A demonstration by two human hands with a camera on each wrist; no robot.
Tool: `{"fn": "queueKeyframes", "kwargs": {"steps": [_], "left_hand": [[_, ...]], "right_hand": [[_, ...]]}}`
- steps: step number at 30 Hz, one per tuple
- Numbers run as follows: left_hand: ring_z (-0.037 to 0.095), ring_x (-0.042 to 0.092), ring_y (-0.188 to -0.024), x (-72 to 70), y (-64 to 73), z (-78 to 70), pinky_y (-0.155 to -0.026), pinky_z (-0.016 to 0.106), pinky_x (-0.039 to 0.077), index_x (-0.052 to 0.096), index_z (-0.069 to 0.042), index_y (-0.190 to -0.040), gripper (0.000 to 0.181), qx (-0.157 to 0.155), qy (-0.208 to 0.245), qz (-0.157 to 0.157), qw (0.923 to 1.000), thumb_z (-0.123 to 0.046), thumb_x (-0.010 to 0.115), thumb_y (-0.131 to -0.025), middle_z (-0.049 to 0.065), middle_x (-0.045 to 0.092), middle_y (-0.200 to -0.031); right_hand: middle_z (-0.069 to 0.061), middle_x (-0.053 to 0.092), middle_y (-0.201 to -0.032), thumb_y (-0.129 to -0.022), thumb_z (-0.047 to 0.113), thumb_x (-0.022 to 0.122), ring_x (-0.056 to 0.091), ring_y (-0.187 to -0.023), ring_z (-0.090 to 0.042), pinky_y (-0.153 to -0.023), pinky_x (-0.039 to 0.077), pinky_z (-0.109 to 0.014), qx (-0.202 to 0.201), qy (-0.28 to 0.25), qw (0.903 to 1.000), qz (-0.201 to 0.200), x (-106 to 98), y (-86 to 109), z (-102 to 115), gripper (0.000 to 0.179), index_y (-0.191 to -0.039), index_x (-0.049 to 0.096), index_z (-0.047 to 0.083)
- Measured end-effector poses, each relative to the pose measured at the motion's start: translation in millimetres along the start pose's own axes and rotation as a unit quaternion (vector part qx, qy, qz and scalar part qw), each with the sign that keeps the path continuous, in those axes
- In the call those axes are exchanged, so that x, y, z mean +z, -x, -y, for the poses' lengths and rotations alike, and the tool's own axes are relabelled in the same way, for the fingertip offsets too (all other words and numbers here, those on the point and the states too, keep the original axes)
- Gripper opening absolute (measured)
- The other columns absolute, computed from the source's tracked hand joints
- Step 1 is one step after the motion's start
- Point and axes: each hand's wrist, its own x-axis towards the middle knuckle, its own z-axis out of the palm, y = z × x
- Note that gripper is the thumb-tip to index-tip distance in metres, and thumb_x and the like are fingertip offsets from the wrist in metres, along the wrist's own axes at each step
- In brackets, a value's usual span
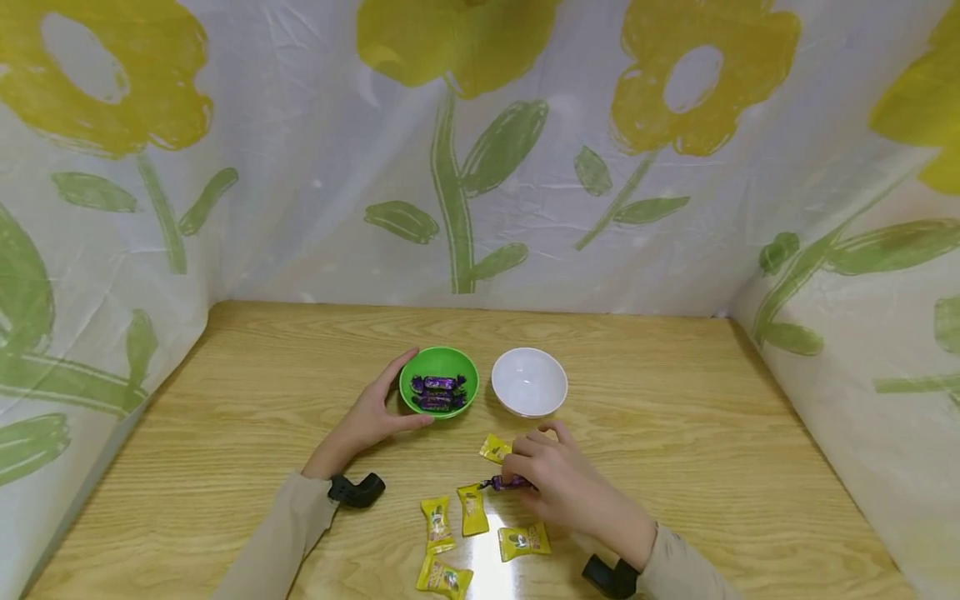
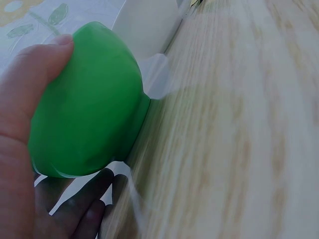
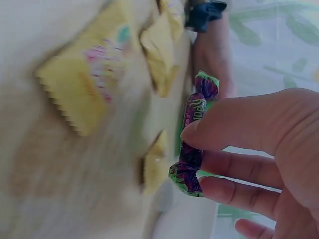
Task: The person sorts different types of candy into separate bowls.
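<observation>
My left hand [image 1: 367, 417] holds the green bowl [image 1: 438, 360] at its left side, thumb along the near rim and fingers round the far side. Several purple-wrapped candies [image 1: 439, 384] lie inside that bowl. In the left wrist view the bowl's green outer wall [image 2: 94, 99] stands between thumb and fingers. My right hand [image 1: 558, 477] pinches one purple twist-wrapped candy [image 3: 193, 117] between thumb and fingers, above the table among yellow-wrapped candies. One yellow candy [image 1: 495, 448] lies just beyond the right hand, partly hidden by it.
A white bowl [image 1: 529, 383] stands to the right of the green one, with nothing visible in it. More yellow candies [image 1: 472, 510] lie scattered on the wooden table [image 1: 675, 400] nearer me. Flower-printed cloth [image 1: 300, 167] closes off the back and both sides.
</observation>
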Motion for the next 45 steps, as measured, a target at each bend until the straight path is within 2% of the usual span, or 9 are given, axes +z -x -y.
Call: {"fn": "queueKeyframes", "kwargs": {"steps": [5, 11, 15, 21, 23, 29, 34, 45], "left_hand": [[0.04, 0.027, -0.144, -0.8, 4.0, -28.7, -0.116, 0.061, 0.015, 0.023, -0.001, -0.156, 0.097, -0.002, -0.007, 0.006, 1.0, -0.004, 0.083, -0.079, 0.023, 0.029, -0.157], [0.04, 0.028, -0.143, -1.2, 5.3, -32.7, -0.116, 0.061, 0.016, 0.023, -0.002, -0.156, 0.098, -0.004, -0.009, 0.007, 0.9999, -0.005, 0.083, -0.079, 0.023, 0.03, -0.156], [0.04, 0.03, -0.142, -0.6, 3.4, -26.3, -0.116, 0.061, 0.016, 0.022, -0.001, -0.156, 0.099, 0.004, -0.009, 0.009, 0.9999, -0.004, 0.083, -0.079, 0.024, 0.03, -0.156], [0.037, 0.033, -0.141, -0.3, -0.4, 2.0, -0.116, 0.06, 0.017, 0.021, -0.01, -0.158, 0.102, 0.005, -0.005, 0.005, 1.0, -0.002, 0.083, -0.079, 0.017, 0.032, -0.157], [0.035, 0.034, -0.14, -1.1, -0.7, 6.4, -0.116, 0.058, 0.018, 0.021, -0.013, -0.159, 0.101, 0.006, 0.0, 0.006, 1.0, -0.004, 0.083, -0.079, 0.014, 0.033, -0.157], [0.03, 0.035, -0.141, -2.6, -0.4, 10.9, -0.116, 0.057, 0.02, 0.023, -0.019, -0.159, 0.1, 0.015, 0.0, 0.009, 0.9998, -0.013, 0.085, -0.08, 0.009, 0.035, -0.156], [0.028, 0.034, -0.142, -2.3, -1.4, 13.1, -0.116, 0.055, 0.02, 0.023, -0.019, -0.159, 0.1, 0.017, -0.006, 0.008, 0.9998, -0.017, 0.085, -0.08, 0.008, 0.034, -0.157], [0.03, 0.034, -0.141, -0.7, -1.4, 12.4, -0.115, 0.057, 0.021, 0.022, -0.018, -0.159, 0.101, 0.012, -0.006, 0.009, 0.9999, -0.019, 0.086, -0.08, 0.008, 0.033, -0.158]], "right_hand": [[0.008, 0.062, -0.082, -0.068, 0.008, 0.085, 0.057, -0.083, -0.012, -0.095, 0.036, -0.047, 0.0, 0.001, 1.0, -0.007, -5, -18.3, -2, 0.026, -0.081, 0.067, 0.021], [0.009, 0.063, -0.084, -0.07, 0.009, 0.085, 0.058, -0.082, -0.011, -0.095, 0.036, -0.046, -0.007, 0.013, 0.9998, -0.016, -9, -43.5, -5, 0.024, -0.083, 0.069, 0.022], [0.008, 0.065, -0.086, -0.072, 0.009, 0.084, 0.059, -0.083, -0.011, -0.095, 0.036, -0.048, -0.007, 0.005, 0.9996, -0.029, -12, -59.9, -7, 0.022, -0.084, 0.071, 0.021], [0.006, 0.066, -0.087, -0.076, 0.007, 0.08, 0.062, -0.087, -0.014, -0.097, 0.037, -0.05, 0.006, -0.01, 0.9994, -0.033, -14, -84.9, -11, 0.019, -0.085, 0.071, 0.02], [0.005, 0.066, -0.088, -0.077, 0.006, 0.079, 0.062, -0.089, -0.015, -0.098, 0.036, -0.051, 0.014, -0.018, 0.9992, -0.031, -13, -93.1, -14, 0.018, -0.086, 0.072, 0.02], [0.003, 0.067, -0.09, -0.079, 0.005, 0.079, 0.061, -0.088, -0.014, -0.099, 0.034, -0.051, 0.039, -0.04, 0.9979, -0.032, 0, -115.1, -26, 0.017, -0.088, 0.073, 0.018], [0.002, 0.067, -0.09, -0.08, 0.006, 0.079, 0.061, -0.087, -0.015, -0.098, 0.035, -0.053, 0.053, -0.035, 0.9976, -0.028, 14, -126.3, -35, 0.014, -0.087, 0.073, 0.017], [0.005, 0.069, -0.089, -0.082, 0.006, 0.077, 0.06, -0.087, -0.017, -0.097, 0.033, -0.051, 0.067, -0.007, 0.9977, 0.0, 38, -133.7, -40, 0.012, -0.085, 0.075, 0.018]]}}
